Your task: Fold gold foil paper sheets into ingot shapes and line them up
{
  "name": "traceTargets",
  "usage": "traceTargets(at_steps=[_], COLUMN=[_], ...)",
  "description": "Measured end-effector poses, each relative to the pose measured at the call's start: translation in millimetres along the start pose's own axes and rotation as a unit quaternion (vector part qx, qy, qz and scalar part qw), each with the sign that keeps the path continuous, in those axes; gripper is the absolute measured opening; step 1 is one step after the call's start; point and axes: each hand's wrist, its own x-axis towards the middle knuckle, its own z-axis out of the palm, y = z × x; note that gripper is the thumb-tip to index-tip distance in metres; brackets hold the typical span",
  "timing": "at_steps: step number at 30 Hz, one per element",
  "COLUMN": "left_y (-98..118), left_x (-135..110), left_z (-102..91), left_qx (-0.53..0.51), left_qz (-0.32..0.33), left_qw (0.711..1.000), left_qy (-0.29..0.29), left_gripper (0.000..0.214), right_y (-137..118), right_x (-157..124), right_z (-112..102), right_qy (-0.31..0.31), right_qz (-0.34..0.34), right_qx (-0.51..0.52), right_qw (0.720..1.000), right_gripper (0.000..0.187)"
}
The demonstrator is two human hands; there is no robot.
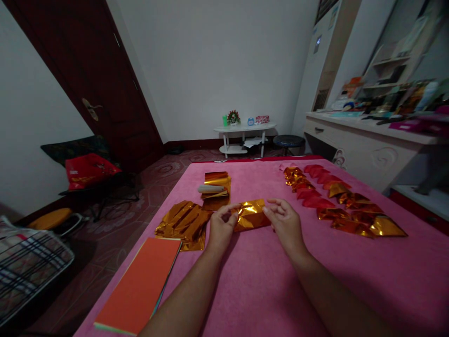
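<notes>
A crinkled sheet of gold foil paper (pixel 251 214) lies on the pink tablecloth (pixel 266 281) in front of me. My left hand (pixel 220 228) pinches its left edge between thumb and fingers. My right hand (pixel 285 223) rests at the sheet's right edge with fingers curled, touching the foil. To the left lies a loose pile of gold foil sheets (pixel 184 223). Behind it sits a smaller stack of gold foil (pixel 216 186) with a pale cylinder, perhaps a glue stick (pixel 210 189), lying on top.
Folded gold and red foil pieces (pixel 336 201) lie in rows at the right. A stack of orange paper (pixel 142 283) lies near the table's left front edge. A white desk (pixel 368 145), a small white side table (pixel 245 135), a stool (pixel 288 140) and a dark door (pixel 91 84) surround the table.
</notes>
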Motion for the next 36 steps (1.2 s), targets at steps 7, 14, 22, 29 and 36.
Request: traceTargets(at_steps=[7, 14, 22, 29, 36], left_y=[6.9, 4.3, 5.4, 5.6, 6.0], left_x=[-2.3, -3.9, -4.1, -2.7, -2.4], left_z=[0.6, 2.0, 4.7, 2.0, 1.8], left_qx=[0.022, 0.053, 0.051, 0.036, 0.061], left_qz=[0.009, 0.036, 0.015, -0.002, 0.011], left_qw=[1.000, 0.996, 0.999, 0.999, 0.998], left_qy=[-0.015, -0.055, -0.012, -0.006, -0.004], left_gripper=[0.020, 0.036, 0.032, 0.023, 0.013], right_y=[3.9, 0.1, 2.7, 2.9, 4.1], right_x=[3.8, 2.3, 2.2, 3.3, 4.3], right_z=[-1.7, 1.9, 2.4, 1.5, 0.7], right_qy=[-0.047, -0.108, -0.113, -0.096, -0.108], right_qz=[-0.037, -0.021, 0.011, -0.006, -0.036], right_qx=[-0.026, 0.014, 0.018, -0.006, -0.041], right_qw=[0.998, 0.994, 0.993, 0.995, 0.993], right_gripper=[0.022, 0.033, 0.037, 0.026, 0.017])
